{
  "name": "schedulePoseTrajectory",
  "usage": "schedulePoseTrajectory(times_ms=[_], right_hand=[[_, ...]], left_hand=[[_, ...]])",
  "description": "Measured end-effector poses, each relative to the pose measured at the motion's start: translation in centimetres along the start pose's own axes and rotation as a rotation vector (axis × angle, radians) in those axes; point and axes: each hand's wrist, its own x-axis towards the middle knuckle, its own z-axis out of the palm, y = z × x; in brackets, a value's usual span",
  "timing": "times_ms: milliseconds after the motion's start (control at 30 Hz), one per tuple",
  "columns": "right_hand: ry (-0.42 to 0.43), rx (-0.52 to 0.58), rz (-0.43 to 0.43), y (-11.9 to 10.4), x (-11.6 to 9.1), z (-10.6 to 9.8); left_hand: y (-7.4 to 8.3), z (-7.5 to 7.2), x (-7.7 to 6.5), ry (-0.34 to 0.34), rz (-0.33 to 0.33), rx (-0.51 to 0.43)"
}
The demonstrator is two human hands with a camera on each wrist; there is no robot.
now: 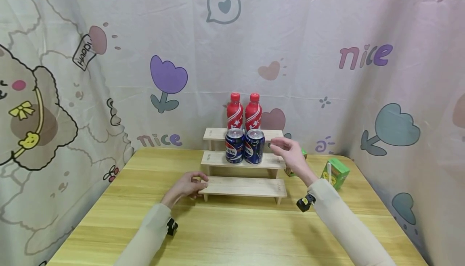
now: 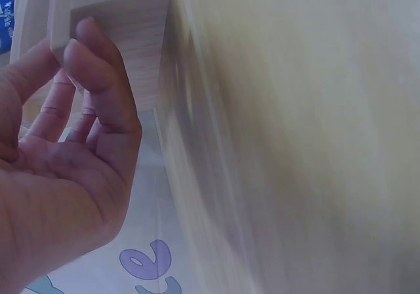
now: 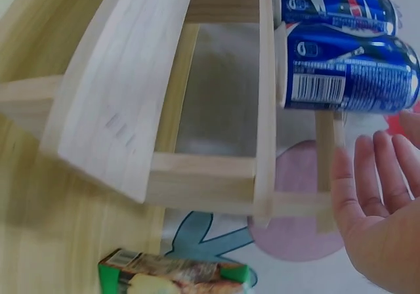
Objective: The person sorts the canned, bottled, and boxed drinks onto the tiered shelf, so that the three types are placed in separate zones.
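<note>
A three-step wooden display stand (image 1: 243, 187) stands on the table. My left hand (image 1: 188, 185) pinches the left end of its lowest step between thumb and fingers, as the left wrist view also shows. Two blue Pepsi cans, a left can (image 1: 234, 147) and a right can (image 1: 254, 148), stand upright side by side on the middle step. Behind them, two red-capped bottles (image 1: 235, 110) stand on the top step. Just right of the right can, my right hand (image 1: 290, 156) hovers with loosely bent fingers, holding nothing. In the right wrist view its fingertips are apart from the can (image 3: 351, 74).
Right of the stand sits a green drink carton (image 1: 336, 173) with a white straw. Another carton (image 3: 174, 274) stands beside the stand, partly hidden by my right hand in the head view. A printed curtain (image 1: 308, 24) hangs behind the wooden table (image 1: 232, 233).
</note>
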Motion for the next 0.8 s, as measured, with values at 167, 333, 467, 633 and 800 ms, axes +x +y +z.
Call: schedulePoseTrajectory(times_ms=[167, 333, 467, 633, 800], right_hand=[[0.029, 0.052, 0.022, 0.9, -0.5, -1.0], [0.091, 0.087, 0.058, 1.5, -1.4, -2.1], [0.143, 0.105, 0.060, 1.9, -1.9, -2.6], [0.213, 0.093, 0.057, 2.6, -2.4, -3.3], [0.284, 0.067, 0.078, 3.1, -3.2, -4.1]], left_hand=[[-0.1, 0.1, 0.0, 0.004, 0.014, 0.005], [-0.2, 0.1, 0.1, 0.004, 0.018, 0.007], [-0.2, 0.0, 0.0, 0.004, 0.022, 0.007], [-0.2, 0.0, 0.0, 0.002, 0.021, 0.003], [-0.2, 0.1, 0.0, 0.006, 0.022, 0.001]])
